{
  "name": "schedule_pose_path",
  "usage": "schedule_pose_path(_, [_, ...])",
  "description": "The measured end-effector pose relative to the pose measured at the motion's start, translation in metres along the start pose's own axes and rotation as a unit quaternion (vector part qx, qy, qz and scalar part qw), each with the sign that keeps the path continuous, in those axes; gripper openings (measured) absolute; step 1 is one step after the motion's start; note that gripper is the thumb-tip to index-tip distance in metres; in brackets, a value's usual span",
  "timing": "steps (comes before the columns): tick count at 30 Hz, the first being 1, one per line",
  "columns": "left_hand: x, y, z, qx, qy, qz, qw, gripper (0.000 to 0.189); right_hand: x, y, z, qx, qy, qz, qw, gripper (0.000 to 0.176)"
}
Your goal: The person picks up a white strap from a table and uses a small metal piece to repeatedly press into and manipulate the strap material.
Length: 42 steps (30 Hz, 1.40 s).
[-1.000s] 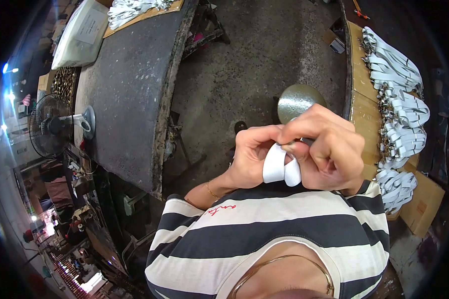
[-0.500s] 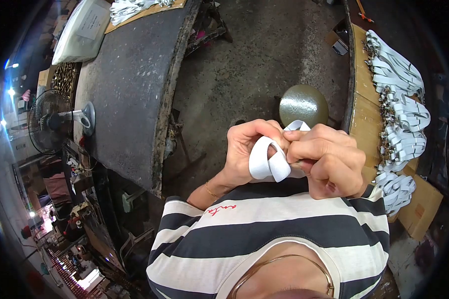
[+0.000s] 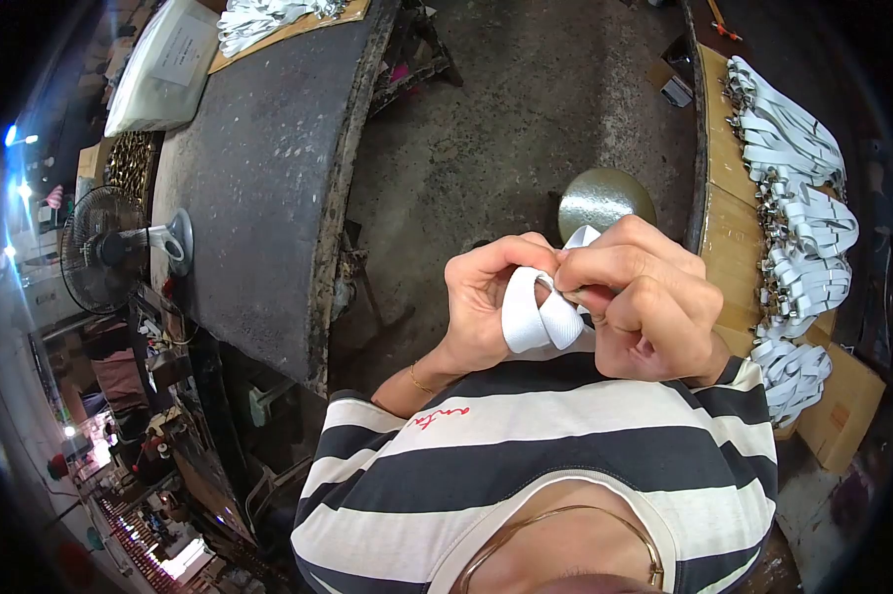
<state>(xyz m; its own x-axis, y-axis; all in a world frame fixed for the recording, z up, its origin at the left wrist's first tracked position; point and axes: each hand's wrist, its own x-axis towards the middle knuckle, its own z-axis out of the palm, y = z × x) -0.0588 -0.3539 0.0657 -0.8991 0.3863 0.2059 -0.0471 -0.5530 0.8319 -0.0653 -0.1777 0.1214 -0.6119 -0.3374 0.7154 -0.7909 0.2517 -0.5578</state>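
A white woven strap [image 3: 538, 315] is bent into a loop in front of my striped shirt. My left hand [image 3: 483, 302] pinches it from the left, thumb and fingertips at the top of the loop. From the right, my right hand [image 3: 654, 297] has its fingers curled closed on the strap, its fingertips touching those of my left hand. Another bit of the strap sticks up between the hands. Whatever lies under the right fingertips is hidden.
At left is a dark worktable [image 3: 258, 188] with a standing fan [image 3: 105, 243] and a white bag [image 3: 164, 74]. A round stool [image 3: 605, 203] stands beyond my hands. Bundled white straps with metal clips [image 3: 788, 139] lie on cardboard [image 3: 724, 198] at right, near an open box [image 3: 841, 406].
My right hand has shifted slightly left and up, closer to my left hand. The strap loop has turned a little and its lower end has moved right.
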Motion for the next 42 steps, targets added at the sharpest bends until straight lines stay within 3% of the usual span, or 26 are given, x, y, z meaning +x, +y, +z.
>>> schedule_pose_path(7, [0.002,0.001,0.001,0.061,0.03,0.003,0.998,0.011,0.003,0.001,-0.003,-0.052,-0.037,-0.044,0.997,0.031])
schedule_pose_path(10, [0.003,-0.004,-0.001,0.032,0.053,0.039,0.997,0.012,0.004,0.002,-0.004,-0.039,-0.057,-0.053,0.996,0.029])
schedule_pose_path(16, [0.007,-0.013,-0.006,-0.097,0.007,0.081,0.992,0.019,0.003,0.009,-0.006,-0.014,-0.04,-0.104,0.994,0.028])
schedule_pose_path(20, [0.012,-0.009,-0.003,-0.136,-0.025,0.094,0.986,0.02,-0.003,0.009,-0.007,0.026,-0.041,-0.065,0.997,0.029])
schedule_pose_path(22, [0.013,-0.007,-0.004,-0.139,-0.037,0.096,0.985,0.022,-0.005,0.014,0.002,0.047,0.052,-0.091,0.993,0.024])
schedule_pose_path(26, [0.012,-0.007,-0.005,-0.126,-0.046,0.096,0.986,0.021,-0.003,0.013,0.004,0.035,0.059,-0.105,0.992,0.023])
schedule_pose_path(29, [0.011,-0.006,-0.003,-0.112,-0.022,0.098,0.989,0.021,0.0,0.01,0.0,0.048,0.034,-0.094,0.994,0.022])
schedule_pose_path(31, [0.011,-0.005,-0.004,-0.035,-0.018,0.124,0.991,0.023,0.004,0.007,-0.006,0.085,-0.012,-0.052,0.995,0.032])
schedule_pose_path(35, [0.01,-0.005,-0.003,0.015,-0.003,0.156,0.988,0.027,0.009,0.008,-0.009,0.1,-0.039,-0.017,0.994,0.035])
schedule_pose_path(38, [0.013,0.0,0.0,0.168,-0.03,0.203,0.964,0.028,0.009,0.005,-0.005,0.15,-0.01,0.058,0.987,0.041])
schedule_pose_path(42, [0.013,-0.006,-0.002,0.065,-0.004,0.211,0.975,0.027,0.01,0.005,-0.007,0.184,0.056,0.097,0.977,0.038])
